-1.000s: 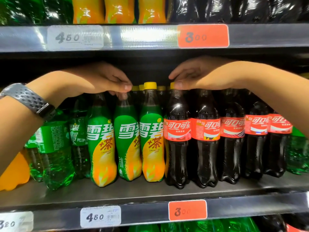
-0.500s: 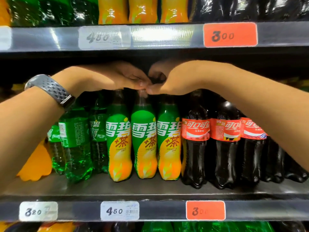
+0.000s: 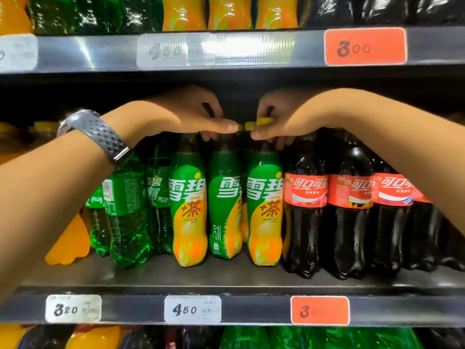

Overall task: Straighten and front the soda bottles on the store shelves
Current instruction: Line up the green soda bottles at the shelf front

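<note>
Fronting in hand: left grip (image 3: 187, 114) clasps the middle tea soda (image 3: 225, 197), label askew below; right grip (image 3: 279, 117) pinches the yellow cap (image 3: 264, 121) alongside. Next: likely a squaring twist.

Dark gap above the bottle caps (image 3: 264, 120) passes under the upper shelf (image 3: 226, 50)

The left grip (image 3: 187, 114) covers the caps of the left tea bottle (image 3: 188, 212) and the middle tea bottle (image 3: 225, 212); the right grip (image 3: 279, 119) hides the neck of the right tea bottle (image 3: 264, 212). Glare washes out the upper white price tag (image 3: 163, 50). The right forearm (image 3: 377, 142) hides the tops of the far cola bottles (image 3: 425, 235); the top-row bottles (image 3: 226, 11) are cut off
</note>
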A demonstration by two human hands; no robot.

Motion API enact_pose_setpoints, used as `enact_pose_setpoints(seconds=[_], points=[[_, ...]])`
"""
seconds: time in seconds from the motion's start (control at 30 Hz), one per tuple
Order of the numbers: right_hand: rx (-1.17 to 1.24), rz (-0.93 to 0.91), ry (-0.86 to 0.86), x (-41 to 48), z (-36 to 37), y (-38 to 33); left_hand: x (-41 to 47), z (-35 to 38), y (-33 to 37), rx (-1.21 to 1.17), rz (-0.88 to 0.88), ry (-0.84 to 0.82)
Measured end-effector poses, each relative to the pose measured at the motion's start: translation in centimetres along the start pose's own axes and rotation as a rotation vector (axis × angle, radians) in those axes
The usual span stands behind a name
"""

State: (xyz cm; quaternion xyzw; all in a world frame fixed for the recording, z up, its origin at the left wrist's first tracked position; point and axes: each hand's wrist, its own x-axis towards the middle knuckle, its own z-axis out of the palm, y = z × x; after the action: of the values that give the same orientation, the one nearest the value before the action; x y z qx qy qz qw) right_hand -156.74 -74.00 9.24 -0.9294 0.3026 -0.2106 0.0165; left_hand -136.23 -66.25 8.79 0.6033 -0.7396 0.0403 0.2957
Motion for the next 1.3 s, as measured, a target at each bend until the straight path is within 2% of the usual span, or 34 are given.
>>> enact_pose_setpoints(seconds=[0.13, 0.2, 0.3, 0.47, 0.83, 1.0, 1.2, 1.3], points=[[0.004, 0.001, -0.012, 0.1, 0.0, -0.1, 1.9, 0.6, 0.9, 0.240, -0.037, -0.025], [0.000, 0.003, -0.018, 0.2, 0.0, 0.0, 2.4, 0.9, 1.0, 0.271, -0.036, -0.028], [-0.016, 0.000, -0.009, 0.2, 0.1, 0.2, 2.2, 1.0, 0.9, 0.230, -0.014, -0.023], [0.015, -0.003, 0.022, 0.4, 0.2, 0.4, 1.1, 0.7, 0.9, 0.029, 0.029, -0.060], [-0.029, 0.012, 0.028, 0.2, 0.1, 0.3, -0.5, -0.1, 1.1, -0.102, 0.075, -0.123], [-0.056, 0.021, 0.016, 0.2, 0.0, 0.1, -0.3, -0.2, 1.1, -0.091, 0.081, -0.157], [-0.217, 0.034, -0.037, -0.2, -0.6, -0.6, -0.2, 0.2, 1.2, -0.094, 0.075, -0.128], [-0.310, 0.004, 0.019, -0.5, -0.6, -1.3, -0.2, 0.3, 1.1, -0.028, 0.054, -0.104]])
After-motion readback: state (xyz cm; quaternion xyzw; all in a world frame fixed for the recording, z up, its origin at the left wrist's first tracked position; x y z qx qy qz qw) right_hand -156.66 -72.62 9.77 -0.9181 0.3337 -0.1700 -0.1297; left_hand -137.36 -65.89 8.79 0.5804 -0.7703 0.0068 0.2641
